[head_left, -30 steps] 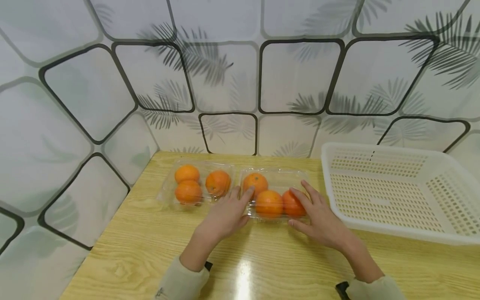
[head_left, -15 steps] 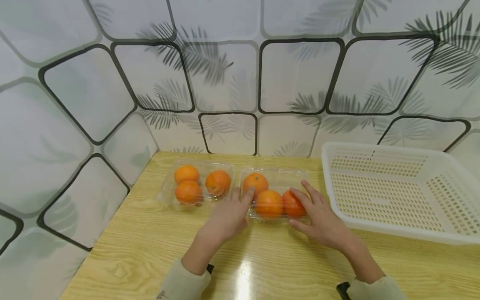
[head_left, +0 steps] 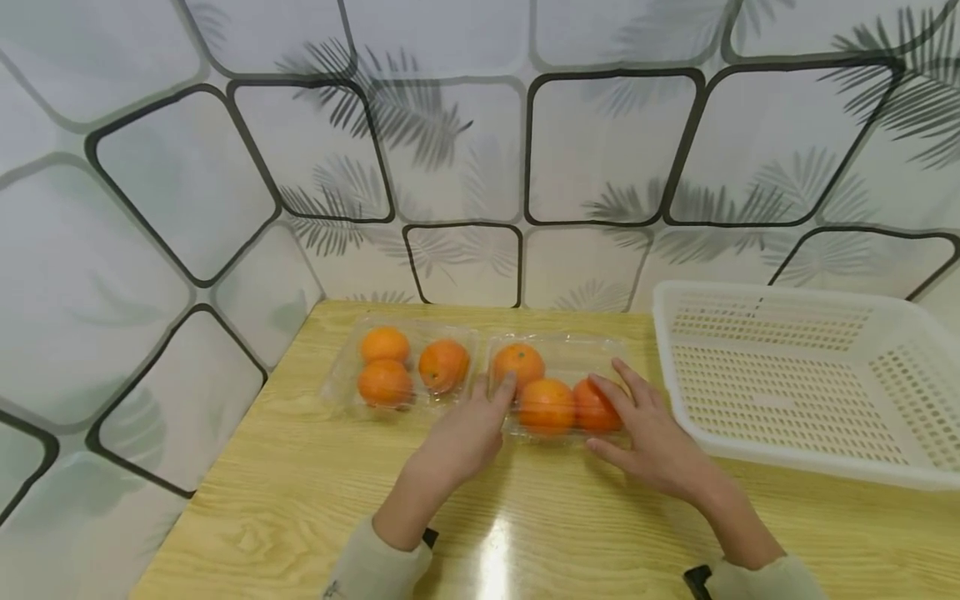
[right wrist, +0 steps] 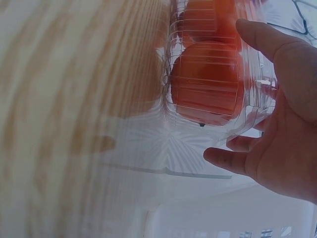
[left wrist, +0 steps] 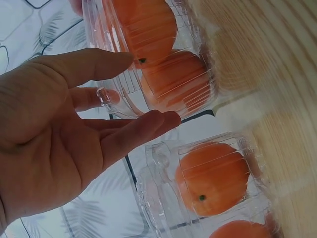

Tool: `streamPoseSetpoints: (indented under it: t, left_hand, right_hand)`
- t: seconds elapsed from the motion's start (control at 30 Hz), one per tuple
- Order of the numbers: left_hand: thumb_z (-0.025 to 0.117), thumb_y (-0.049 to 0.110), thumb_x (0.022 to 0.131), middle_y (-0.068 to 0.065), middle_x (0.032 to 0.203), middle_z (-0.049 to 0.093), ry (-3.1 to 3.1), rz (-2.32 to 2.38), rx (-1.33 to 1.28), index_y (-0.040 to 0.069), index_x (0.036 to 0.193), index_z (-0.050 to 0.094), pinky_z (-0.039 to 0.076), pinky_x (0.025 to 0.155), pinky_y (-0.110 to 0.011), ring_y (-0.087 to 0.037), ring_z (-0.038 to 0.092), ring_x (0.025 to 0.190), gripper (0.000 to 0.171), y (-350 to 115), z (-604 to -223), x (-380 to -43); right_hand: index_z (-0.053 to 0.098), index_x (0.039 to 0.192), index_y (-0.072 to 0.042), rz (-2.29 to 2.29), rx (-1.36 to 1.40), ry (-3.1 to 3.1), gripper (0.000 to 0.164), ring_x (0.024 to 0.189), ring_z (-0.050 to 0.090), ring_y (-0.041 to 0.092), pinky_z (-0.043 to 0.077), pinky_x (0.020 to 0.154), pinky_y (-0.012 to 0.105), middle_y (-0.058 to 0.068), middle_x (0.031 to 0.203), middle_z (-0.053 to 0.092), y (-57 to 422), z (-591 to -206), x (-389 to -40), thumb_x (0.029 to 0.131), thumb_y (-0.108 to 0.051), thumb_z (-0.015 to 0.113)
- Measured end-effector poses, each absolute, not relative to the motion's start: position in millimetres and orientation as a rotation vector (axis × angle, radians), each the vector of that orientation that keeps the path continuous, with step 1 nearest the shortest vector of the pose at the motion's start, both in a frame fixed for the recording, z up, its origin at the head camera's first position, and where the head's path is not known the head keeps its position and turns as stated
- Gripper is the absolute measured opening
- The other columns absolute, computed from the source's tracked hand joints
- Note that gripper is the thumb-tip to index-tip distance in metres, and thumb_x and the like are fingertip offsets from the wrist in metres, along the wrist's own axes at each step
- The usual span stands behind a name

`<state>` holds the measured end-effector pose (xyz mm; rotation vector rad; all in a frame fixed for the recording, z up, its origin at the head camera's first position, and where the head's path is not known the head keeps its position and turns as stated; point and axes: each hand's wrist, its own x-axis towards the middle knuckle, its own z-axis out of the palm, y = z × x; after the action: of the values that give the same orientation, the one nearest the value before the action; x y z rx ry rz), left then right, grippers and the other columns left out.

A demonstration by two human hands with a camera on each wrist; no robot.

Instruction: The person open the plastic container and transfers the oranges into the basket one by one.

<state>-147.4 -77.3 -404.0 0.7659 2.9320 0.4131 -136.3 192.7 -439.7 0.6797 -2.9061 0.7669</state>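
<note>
Two clear plastic clamshell boxes with oranges stand side by side near the wall. Both hands are at the right box, which holds an orange at the back left and two at the front. My left hand rests its extended fingers at the box's left end. In the left wrist view, the thumb touches its plastic edge. My right hand spreads its fingers around the front right corner, thumb against the front side. The left box, beside the left fingertips, contains three oranges.
A white perforated plastic basket stands right of the boxes, close to the right hand. The wooden table meets a patterned wall behind the boxes and another on the left.
My left thumb has tucked in closer to the box and shows less. The head view has shifted slightly, while the boxes, oranges and right hand keep their places.
</note>
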Motion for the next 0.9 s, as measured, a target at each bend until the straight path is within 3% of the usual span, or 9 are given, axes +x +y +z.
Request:
streamPoseSetpoints:
  t: [0.17, 0.4, 0.57, 0.7, 0.8, 0.9]
  left_hand:
    - [0.06, 0.003, 0.094, -0.037, 0.15, 0.03, 2.863, 0.516, 0.749, 0.01, 0.157, 0.024, 0.054, 0.064, -0.032, -0.038, 0.063, 0.099, 0.073, -80.4, -402.9, -149.2]
    - [0.056, -0.009, 0.091, -0.04, 0.147, 0.032, 2.863, 0.482, 0.813, 0.007, 0.155, 0.026, 0.057, 0.075, -0.041, -0.044, 0.06, 0.111, 0.073, -82.6, -402.8, -149.7]
    - [0.057, -0.014, 0.088, -0.039, 0.148, 0.033, 2.865, 0.454, 0.805, 0.007, 0.155, 0.028, 0.057, 0.071, -0.037, -0.046, 0.056, 0.118, 0.076, -82.0, -403.0, -149.4]
    - [0.06, -0.019, 0.083, -0.038, 0.15, 0.031, 2.85, 0.471, 0.769, 0.008, 0.156, 0.026, 0.05, 0.057, -0.027, -0.036, 0.064, 0.095, 0.085, -80.8, -402.9, -149.2]
    - [0.062, -0.02, 0.081, -0.037, 0.15, 0.032, 2.854, 0.469, 0.761, 0.008, 0.156, 0.026, 0.044, 0.051, -0.022, -0.027, 0.06, 0.076, 0.088, -80.6, -402.4, -149.3]
    - [0.063, -0.02, 0.081, -0.036, 0.15, 0.033, 2.863, 0.45, 0.777, 0.008, 0.155, 0.028, 0.044, 0.051, -0.022, -0.025, 0.059, 0.072, 0.087, -81.7, -402.0, -149.7]
  right_hand:
    - [0.032, 0.154, -0.014, 0.77, 0.684, -2.897, 0.077, 0.14, 0.02, 0.055, 0.035, 0.096, 0.074, 0.024, 0.162, 0.009, 193.5, -439.8, -136.4, 0.092, -0.039, 0.07]
    - [0.033, 0.154, -0.015, 0.817, 0.67, -2.897, 0.077, 0.142, 0.016, 0.056, 0.03, 0.098, 0.077, 0.023, 0.163, 0.007, 193.2, -440.8, -136.4, 0.092, -0.037, 0.071]
    - [0.032, 0.153, -0.014, 0.931, 0.641, -2.902, 0.077, 0.142, 0.009, 0.059, 0.023, 0.098, 0.08, 0.021, 0.163, 0.002, 191.5, -441.6, -136.0, 0.091, -0.035, 0.073]
    - [0.032, 0.153, -0.012, 0.924, 0.647, -2.894, 0.077, 0.142, 0.019, 0.055, 0.033, 0.098, 0.073, 0.022, 0.163, 0.003, 191.1, -442.3, -136.7, 0.091, -0.034, 0.073]
    - [0.032, 0.153, -0.012, 0.909, 0.654, -2.896, 0.077, 0.142, 0.021, 0.054, 0.037, 0.097, 0.071, 0.022, 0.163, 0.003, 191.2, -442.4, -137.2, 0.091, -0.034, 0.073]
    - [0.032, 0.153, -0.013, 0.9, 0.66, -2.901, 0.077, 0.142, 0.02, 0.053, 0.037, 0.097, 0.071, 0.022, 0.164, 0.003, 191.5, -442.2, -137.4, 0.091, -0.035, 0.072]
